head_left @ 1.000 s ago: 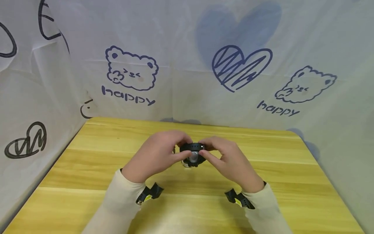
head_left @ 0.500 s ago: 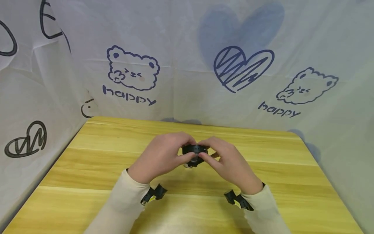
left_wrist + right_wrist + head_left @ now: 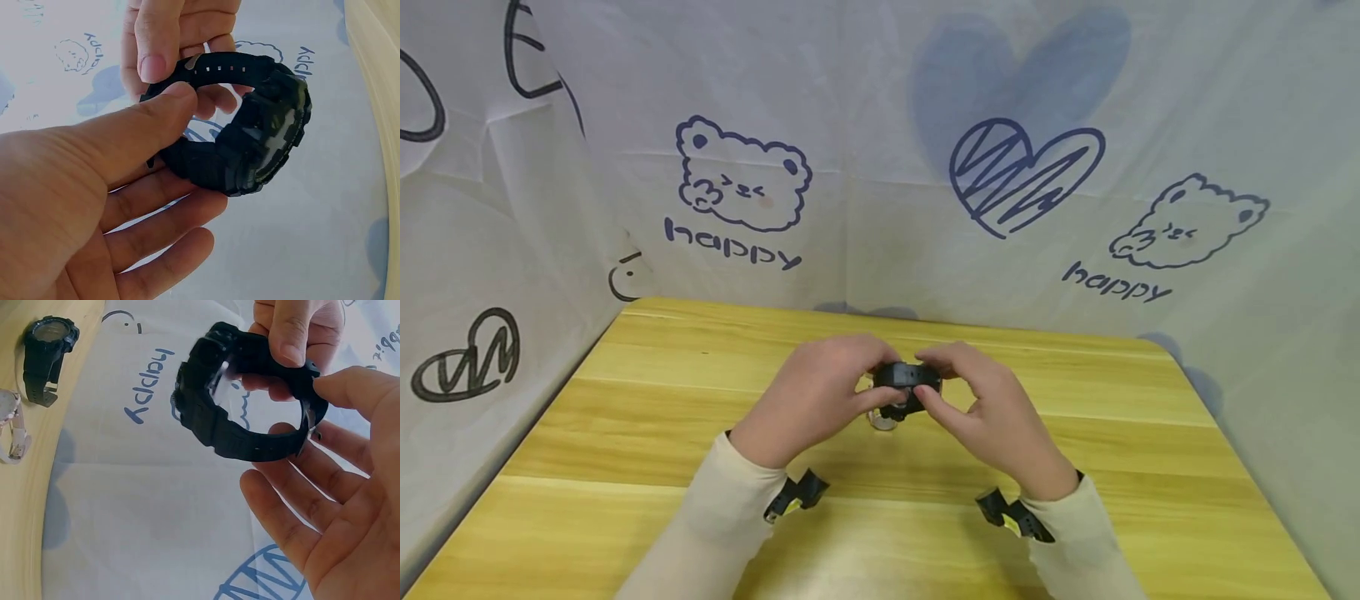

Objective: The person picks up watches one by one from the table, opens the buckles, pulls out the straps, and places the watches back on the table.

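A black wristwatch [image 3: 907, 375] with a chunky case is held up above the table between both hands, its strap forming a loop. My left hand [image 3: 820, 398] pinches one part of the strap between thumb and fingers. On the other side, my right hand [image 3: 996, 412] holds the strap by the metal buckle [image 3: 308, 428], thumb on top and fingers beneath. In the left wrist view the strap [image 3: 228, 70] shows a row of holes, and the case [image 3: 275, 134] faces right. From the head view, the hands hide much of the watch.
On the wooden table [image 3: 647, 417] lie another black watch [image 3: 50, 353] and a pale watch [image 3: 14, 428], both in the right wrist view. A silvery round object [image 3: 882, 422] shows below the held watch. White cloth [image 3: 880, 275] with drawings hangs behind.
The hands and watch have shifted slightly right. The watch has tilted, so its silvery back is now mostly hidden. My right index finger has lifted a little from the strap.
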### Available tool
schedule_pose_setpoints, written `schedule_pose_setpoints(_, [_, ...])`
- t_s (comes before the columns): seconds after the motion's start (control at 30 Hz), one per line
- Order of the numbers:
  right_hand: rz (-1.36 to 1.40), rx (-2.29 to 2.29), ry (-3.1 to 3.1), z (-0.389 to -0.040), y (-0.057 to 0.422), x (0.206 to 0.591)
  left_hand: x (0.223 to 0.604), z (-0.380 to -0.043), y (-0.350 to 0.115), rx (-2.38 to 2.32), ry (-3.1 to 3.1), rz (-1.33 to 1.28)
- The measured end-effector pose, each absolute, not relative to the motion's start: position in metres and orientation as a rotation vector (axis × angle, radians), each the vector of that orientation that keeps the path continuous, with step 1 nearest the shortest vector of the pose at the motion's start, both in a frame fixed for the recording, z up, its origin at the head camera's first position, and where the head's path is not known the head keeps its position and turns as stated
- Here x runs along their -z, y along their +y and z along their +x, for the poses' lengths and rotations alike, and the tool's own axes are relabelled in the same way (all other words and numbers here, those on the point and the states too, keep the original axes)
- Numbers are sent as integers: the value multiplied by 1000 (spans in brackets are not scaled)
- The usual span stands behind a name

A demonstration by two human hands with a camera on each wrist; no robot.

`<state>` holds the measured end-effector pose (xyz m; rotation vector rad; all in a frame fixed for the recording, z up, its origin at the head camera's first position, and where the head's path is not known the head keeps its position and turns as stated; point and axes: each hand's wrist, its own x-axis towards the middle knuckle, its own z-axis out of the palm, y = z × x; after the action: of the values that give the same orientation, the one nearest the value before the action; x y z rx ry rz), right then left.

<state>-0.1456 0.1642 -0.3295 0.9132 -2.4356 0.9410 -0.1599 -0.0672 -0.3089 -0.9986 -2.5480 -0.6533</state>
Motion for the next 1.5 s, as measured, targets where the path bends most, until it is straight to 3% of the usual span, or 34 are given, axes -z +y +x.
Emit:
schedule_pose_setpoints(0.5, [1043, -894, -2381, -147, 164, 329, 312, -161, -70, 768, -2529, -1126])
schedule_pose_setpoints(1.5, [950, -1038, -2401, -149, 163, 333, 309, -163, -75, 736, -2435, -1186])
